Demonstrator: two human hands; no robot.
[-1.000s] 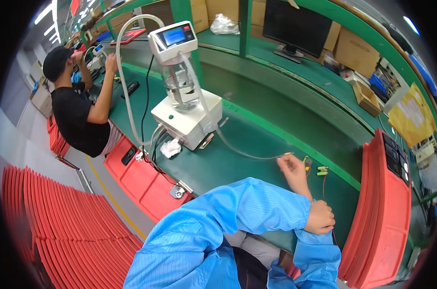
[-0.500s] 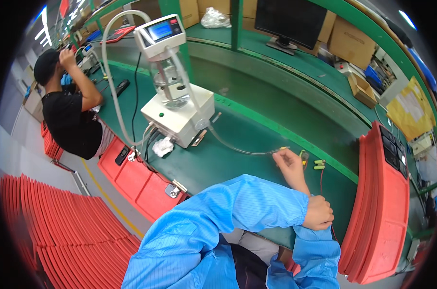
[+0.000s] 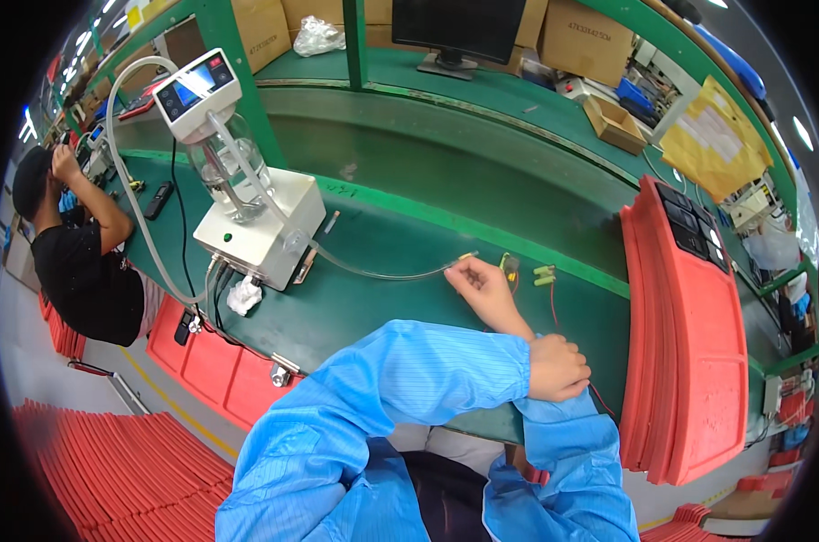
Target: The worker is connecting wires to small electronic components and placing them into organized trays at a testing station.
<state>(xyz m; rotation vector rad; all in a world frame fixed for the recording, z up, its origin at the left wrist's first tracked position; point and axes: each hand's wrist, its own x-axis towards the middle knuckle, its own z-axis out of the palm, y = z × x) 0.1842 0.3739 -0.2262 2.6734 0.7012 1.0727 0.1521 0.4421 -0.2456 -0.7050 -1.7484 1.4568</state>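
Observation:
My right hand [image 3: 482, 291] is closed in a pinch on the end of a thin clear tube [image 3: 387, 275], near a small yellowish tip. The tube runs left to a white machine [image 3: 260, 237] with a glass jar [image 3: 231, 172] and a small screen on top. My left hand [image 3: 558, 368] crosses over and lies closed on my right forearm at the blue sleeve cuff [image 3: 554, 408]; part of its grip is hidden. Just right of my right hand lie a small part with yellow on it [image 3: 511, 267] and green cylindrical cells [image 3: 544, 275] with a red wire [image 3: 554, 312].
Stacked red trays [image 3: 662, 334] stand at the right, black devices [image 3: 689, 226] on top. Another red tray [image 3: 220, 361] sits at the bench's left front edge. A crumpled white tissue [image 3: 244, 295] lies beside the machine. A co-worker [image 3: 84, 262] sits far left. A monitor [image 3: 455, 32] is behind.
The view has shifted, so the bench and machine appear further left and higher. My right hand still pinches the tube end, and my left hand stays on the right forearm.

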